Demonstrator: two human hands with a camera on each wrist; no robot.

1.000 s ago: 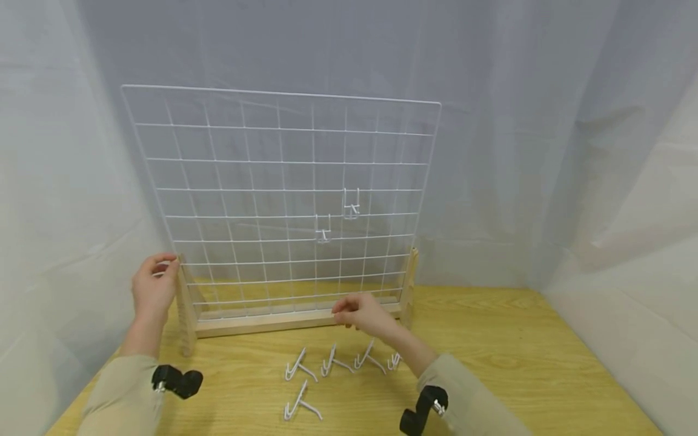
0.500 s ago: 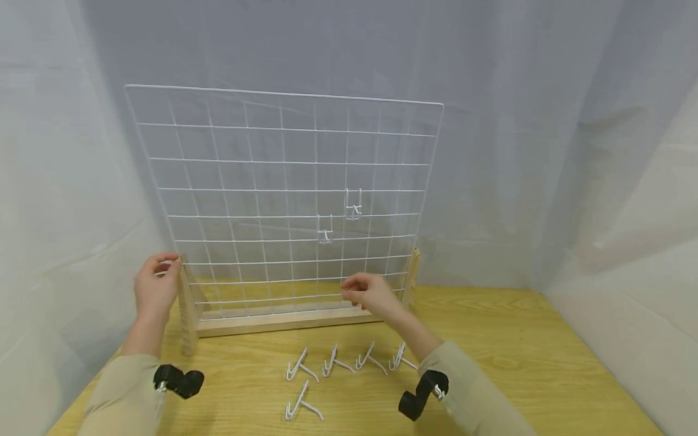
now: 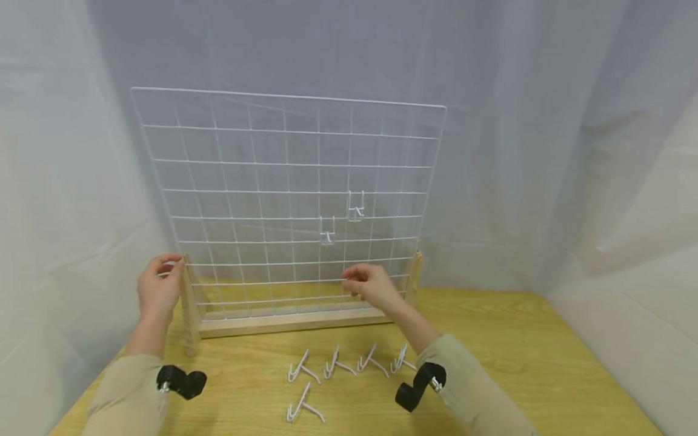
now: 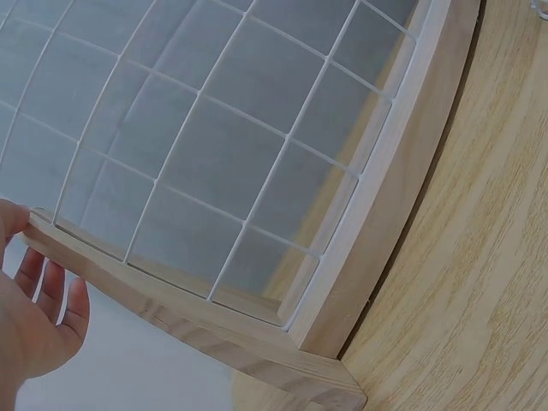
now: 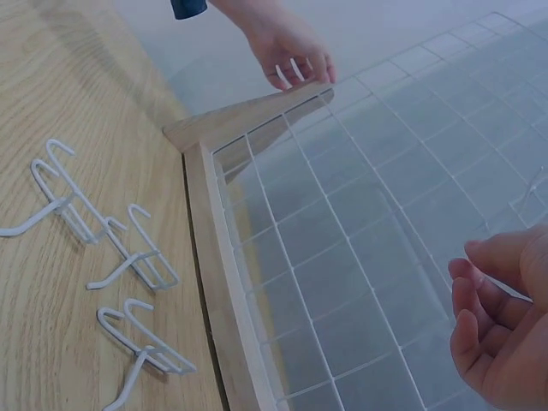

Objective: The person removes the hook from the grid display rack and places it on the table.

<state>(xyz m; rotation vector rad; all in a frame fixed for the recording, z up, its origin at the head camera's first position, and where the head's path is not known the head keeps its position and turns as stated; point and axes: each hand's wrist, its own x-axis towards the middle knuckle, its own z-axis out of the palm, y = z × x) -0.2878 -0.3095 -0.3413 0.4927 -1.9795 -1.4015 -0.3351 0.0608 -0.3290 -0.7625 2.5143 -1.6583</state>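
A white wire grid panel (image 3: 289, 95) stands upright in a wooden stand (image 3: 300, 319). At the stand's left post (image 4: 111, 274), my left hand (image 3: 158, 284) pinches the top end between thumb and fingers. My right hand (image 3: 373, 287) is in front of the lower right part of the grid, fingers loosely curled and empty, as the right wrist view also shows. Two white wire hooks hang on the panel: a lower one (image 3: 327, 236) and, up and to its right, a higher one (image 3: 357, 211).
Several loose white double-wire hooks lie on the wood-grain table (image 3: 491, 351) before the stand: a row, with its left end hook (image 3: 298, 366), and a single hook (image 3: 298, 403) nearer. Pale sheeting (image 3: 518, 181) surrounds the table behind and at both sides.
My right hand has risen from the stand's base bar to in front of the lower grid. The left hand keeps its place at the post, and the view has shifted slightly.
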